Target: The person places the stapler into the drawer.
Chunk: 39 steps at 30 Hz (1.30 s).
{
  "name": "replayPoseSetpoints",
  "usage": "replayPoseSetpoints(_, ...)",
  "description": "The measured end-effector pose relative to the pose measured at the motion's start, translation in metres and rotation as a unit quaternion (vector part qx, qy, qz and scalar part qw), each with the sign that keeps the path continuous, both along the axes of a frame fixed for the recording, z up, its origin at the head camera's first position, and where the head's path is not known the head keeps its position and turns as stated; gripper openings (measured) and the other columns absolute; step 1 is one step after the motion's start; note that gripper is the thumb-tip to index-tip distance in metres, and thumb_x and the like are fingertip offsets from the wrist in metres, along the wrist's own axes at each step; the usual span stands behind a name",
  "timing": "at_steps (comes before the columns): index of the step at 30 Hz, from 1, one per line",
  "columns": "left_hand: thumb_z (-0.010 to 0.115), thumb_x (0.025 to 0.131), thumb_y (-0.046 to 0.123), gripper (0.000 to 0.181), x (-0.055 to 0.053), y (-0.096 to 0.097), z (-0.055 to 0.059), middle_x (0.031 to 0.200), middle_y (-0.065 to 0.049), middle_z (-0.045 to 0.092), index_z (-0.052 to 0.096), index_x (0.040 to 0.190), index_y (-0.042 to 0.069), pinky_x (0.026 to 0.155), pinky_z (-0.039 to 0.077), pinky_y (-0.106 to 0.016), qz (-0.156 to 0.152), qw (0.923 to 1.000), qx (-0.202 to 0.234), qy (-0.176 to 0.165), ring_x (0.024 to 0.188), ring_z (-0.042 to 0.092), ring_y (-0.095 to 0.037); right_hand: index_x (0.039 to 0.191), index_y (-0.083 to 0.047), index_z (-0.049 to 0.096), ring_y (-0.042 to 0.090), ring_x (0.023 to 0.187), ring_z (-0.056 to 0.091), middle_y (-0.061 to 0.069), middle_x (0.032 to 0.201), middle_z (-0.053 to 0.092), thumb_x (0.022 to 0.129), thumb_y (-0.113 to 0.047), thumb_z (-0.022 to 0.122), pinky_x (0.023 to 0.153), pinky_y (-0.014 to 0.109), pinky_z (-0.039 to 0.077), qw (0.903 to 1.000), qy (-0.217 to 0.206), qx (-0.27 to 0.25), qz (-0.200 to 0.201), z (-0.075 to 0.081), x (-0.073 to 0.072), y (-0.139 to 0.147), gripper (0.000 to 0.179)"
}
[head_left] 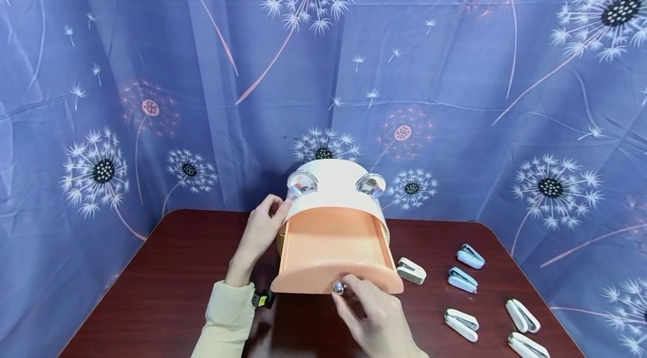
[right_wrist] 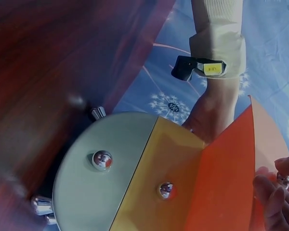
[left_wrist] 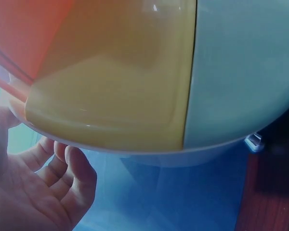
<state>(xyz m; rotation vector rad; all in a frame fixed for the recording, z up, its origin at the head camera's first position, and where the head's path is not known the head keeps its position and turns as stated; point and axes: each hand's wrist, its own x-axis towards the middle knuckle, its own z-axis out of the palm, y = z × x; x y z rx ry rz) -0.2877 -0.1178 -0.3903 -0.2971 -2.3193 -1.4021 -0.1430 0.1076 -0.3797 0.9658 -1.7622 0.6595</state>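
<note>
A rounded white cabinet [head_left: 333, 184] stands on the table, with two shiny domed discs on its top. Its peach top drawer [head_left: 331, 237] is pulled out and looks bare inside. My right hand [head_left: 376, 313] pinches the silver knob [head_left: 338, 288] on that drawer's front between thumb and fingers. On the cabinet's left side, my left hand [head_left: 260, 231] rests its fingertips against the outer wall; bent fingers show at the rim in the left wrist view. Below, the yellow drawer [right_wrist: 156, 154] and the pale green drawer [right_wrist: 86, 192] are closed, each with a silver knob.
Right of the cabinet lie a beige stapler [head_left: 411, 271], two light blue staplers [head_left: 470, 256] and several white staplers [head_left: 461, 324]. Silver feet [right_wrist: 42, 205] hold the cabinet up. A blue dandelion-print cloth [head_left: 242, 54] hangs behind the dark red table [head_left: 151, 290].
</note>
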Motion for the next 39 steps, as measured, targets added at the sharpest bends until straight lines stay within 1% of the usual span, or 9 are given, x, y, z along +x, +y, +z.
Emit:
replayPoseSetpoints(7, 0.049, 0.083, 0.052, 0.034, 0.001, 0.0, 0.001, 0.065, -0.001, 0.047, 0.052, 0.085, 0.019, 0.05, 0.038, -0.031, -0.003, 1.0, 0.006, -0.004, 0.056, 0.046, -0.016, 0.086, 0.0, 0.06, 0.002, 0.061, 0.054, -0.004, 0.074, 0.056, 0.083, -0.017, 0.058, 0.054, 0.011, 0.041, 0.9999, 0.012, 0.004, 0.007, -0.001, 0.002, 0.001, 0.017)
replayPoseSetpoints(14, 0.049, 0.083, 0.053, 0.032, 0.0, 0.0, 0.001, 0.064, -0.001, 0.048, 0.052, 0.085, 0.021, 0.05, 0.039, -0.031, 0.002, 1.0, 0.004, -0.004, 0.055, 0.047, -0.016, 0.084, -0.002, 0.06, 0.0, 0.057, 0.049, -0.007, 0.068, 0.052, 0.084, -0.02, 0.059, 0.05, 0.01, 0.038, 0.9991, 0.041, 0.013, -0.006, -0.002, 0.003, 0.001, 0.018)
replayPoseSetpoints(19, 0.048, 0.083, 0.053, 0.033, 0.0, -0.001, 0.002, 0.062, -0.001, 0.049, 0.052, 0.086, 0.02, 0.05, 0.039, -0.031, -0.001, 1.0, -0.002, -0.007, 0.054, 0.047, -0.016, 0.083, -0.004, 0.061, -0.001, 0.055, 0.048, -0.008, 0.067, 0.052, 0.083, -0.021, 0.059, 0.049, 0.009, 0.036, 0.9993, 0.034, 0.017, -0.007, -0.002, 0.004, 0.001, 0.017)
replayPoseSetpoints(22, 0.048, 0.083, 0.053, 0.034, 0.0, 0.0, 0.001, 0.062, -0.001, 0.049, 0.053, 0.085, 0.02, 0.05, 0.039, -0.031, 0.0, 0.9999, 0.004, -0.011, 0.054, 0.047, -0.016, 0.085, -0.004, 0.061, -0.001, 0.055, 0.048, -0.008, 0.068, 0.053, 0.083, -0.023, 0.06, 0.048, 0.01, 0.036, 0.9994, 0.027, 0.02, -0.01, -0.002, 0.005, 0.003, 0.019)
replayPoseSetpoints(26, 0.049, 0.082, 0.054, 0.033, 0.0, 0.0, 0.0, 0.061, -0.001, 0.049, 0.053, 0.085, 0.021, 0.05, 0.039, -0.031, 0.0, 0.9999, 0.01, -0.012, 0.054, 0.047, -0.016, 0.086, -0.006, 0.062, -0.002, 0.053, 0.047, -0.01, 0.068, 0.054, 0.082, -0.027, 0.061, 0.046, 0.011, 0.036, 0.9992, 0.024, 0.028, -0.018, 0.001, 0.008, 0.006, 0.022)
replayPoseSetpoints(28, 0.049, 0.083, 0.053, 0.034, 0.0, 0.0, 0.0, 0.061, -0.001, 0.049, 0.053, 0.085, 0.02, 0.05, 0.039, -0.031, -0.001, 0.9999, 0.01, -0.011, 0.054, 0.047, -0.016, 0.085, -0.007, 0.062, -0.004, 0.051, 0.045, -0.011, 0.067, 0.053, 0.081, -0.028, 0.063, 0.045, 0.01, 0.034, 0.9991, 0.022, 0.031, -0.018, 0.003, 0.009, 0.008, 0.021)
replayPoseSetpoints(33, 0.048, 0.083, 0.053, 0.035, 0.0, 0.0, 0.0, 0.062, -0.001, 0.049, 0.052, 0.086, 0.019, 0.05, 0.039, -0.03, -0.001, 0.9999, 0.007, -0.009, 0.055, 0.047, -0.016, 0.082, -0.008, 0.063, -0.007, 0.05, 0.04, -0.012, 0.067, 0.053, 0.079, -0.025, 0.064, 0.045, 0.008, 0.029, 0.9994, 0.019, 0.03, -0.004, 0.004, 0.013, 0.018, 0.016)
replayPoseSetpoints(38, 0.047, 0.083, 0.053, 0.033, 0.0, 0.0, -0.001, 0.062, -0.001, 0.049, 0.052, 0.085, 0.02, 0.05, 0.039, -0.03, -0.002, 0.9999, 0.006, -0.01, 0.054, 0.047, -0.015, 0.077, -0.007, 0.062, -0.003, 0.051, 0.043, -0.01, 0.066, 0.052, 0.083, -0.018, 0.059, 0.046, 0.009, 0.029, 0.9996, 0.023, 0.013, 0.015, 0.012, 0.019, 0.032, 0.012)
replayPoseSetpoints(39, 0.048, 0.083, 0.053, 0.033, 0.0, 0.0, -0.001, 0.062, -0.001, 0.049, 0.052, 0.085, 0.02, 0.049, 0.039, -0.03, -0.003, 0.9999, 0.006, -0.008, 0.054, 0.047, -0.015, 0.076, -0.007, 0.062, -0.002, 0.05, 0.043, -0.009, 0.065, 0.052, 0.083, -0.016, 0.058, 0.045, 0.009, 0.028, 0.9993, 0.03, 0.008, 0.018, 0.014, 0.02, 0.035, 0.013)
